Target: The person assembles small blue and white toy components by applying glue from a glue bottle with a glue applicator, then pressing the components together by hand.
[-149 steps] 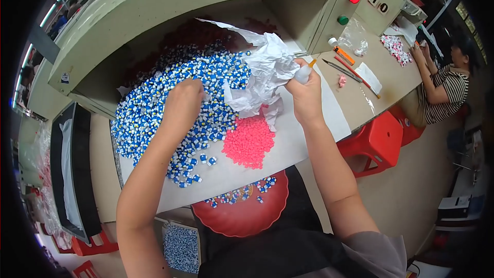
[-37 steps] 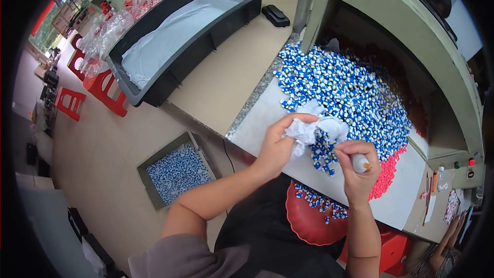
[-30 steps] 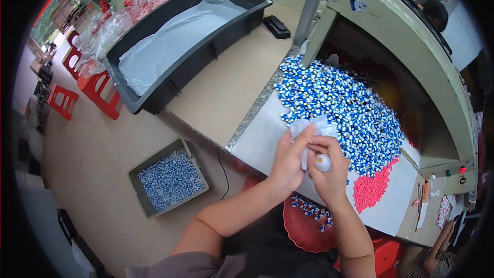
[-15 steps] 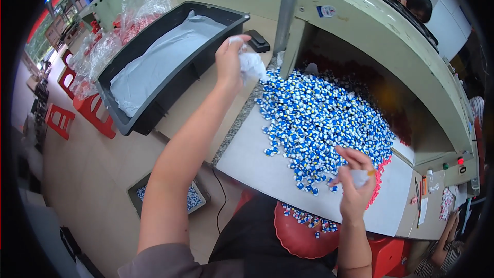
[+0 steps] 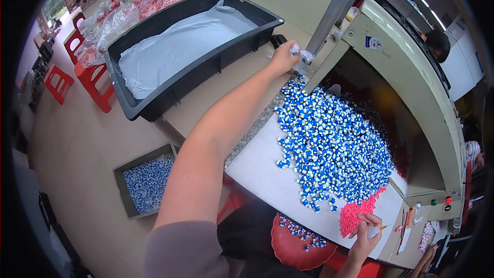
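Observation:
My left hand (image 5: 284,58) is stretched out to the far edge of the work surface, by the grey metal post. Its fingers are closed on a crumpled white wad (image 5: 305,57), thin like tissue or film. Just below it begins a wide heap of small blue-and-white pieces (image 5: 334,144) with yellow specks. At the near right my right hand (image 5: 363,239) is closed round a small white bottle (image 5: 372,232) with a thin yellowish tip pointing right. Next to those fingers lies a patch of small pink pieces (image 5: 356,216).
A long black tray (image 5: 221,54) lined with pale sheeting stands at the left. The green hooded booth (image 5: 427,72) rises behind the heap. A red basin (image 5: 293,252) sits under the near edge. A grey bin (image 5: 123,195) is on the floor. Another person's hands show at lower right.
My left hand has moved away and right, toward the post, still holding the white wad. My right hand has come nearer, from over the blue pieces to beside the pink ones. The view has shifted.

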Demonstrator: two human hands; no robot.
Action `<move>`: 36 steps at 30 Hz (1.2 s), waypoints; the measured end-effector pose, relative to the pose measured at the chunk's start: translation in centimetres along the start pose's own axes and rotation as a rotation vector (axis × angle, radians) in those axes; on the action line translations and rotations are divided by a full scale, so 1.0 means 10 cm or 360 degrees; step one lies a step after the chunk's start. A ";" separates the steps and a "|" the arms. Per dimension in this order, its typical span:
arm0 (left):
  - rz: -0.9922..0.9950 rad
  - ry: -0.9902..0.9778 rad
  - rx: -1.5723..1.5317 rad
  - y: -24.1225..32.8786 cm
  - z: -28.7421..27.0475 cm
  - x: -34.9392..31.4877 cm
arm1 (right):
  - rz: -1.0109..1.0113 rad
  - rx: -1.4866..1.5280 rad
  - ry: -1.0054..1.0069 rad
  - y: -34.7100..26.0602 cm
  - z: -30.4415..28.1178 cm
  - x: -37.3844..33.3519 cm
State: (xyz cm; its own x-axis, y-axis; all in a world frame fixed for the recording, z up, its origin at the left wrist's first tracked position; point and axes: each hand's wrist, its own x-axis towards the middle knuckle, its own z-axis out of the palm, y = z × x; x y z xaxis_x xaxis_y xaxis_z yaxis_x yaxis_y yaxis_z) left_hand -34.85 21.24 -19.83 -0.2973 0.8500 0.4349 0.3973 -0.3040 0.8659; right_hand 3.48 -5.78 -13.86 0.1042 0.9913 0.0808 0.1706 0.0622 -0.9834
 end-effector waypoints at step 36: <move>0.0171 -0.0102 0.1161 0.56 0.69 -0.27 | 0.0032 0.0217 -0.0078 0.08 -0.89 0.27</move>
State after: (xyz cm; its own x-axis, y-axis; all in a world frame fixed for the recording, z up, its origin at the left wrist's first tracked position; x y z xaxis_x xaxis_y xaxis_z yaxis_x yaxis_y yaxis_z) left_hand -25.79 20.24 -17.85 -0.1817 0.8618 0.4735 0.9043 -0.0428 0.4248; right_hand 12.59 -4.05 -12.96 0.0575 0.9968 0.0558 0.0341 0.0539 -0.9980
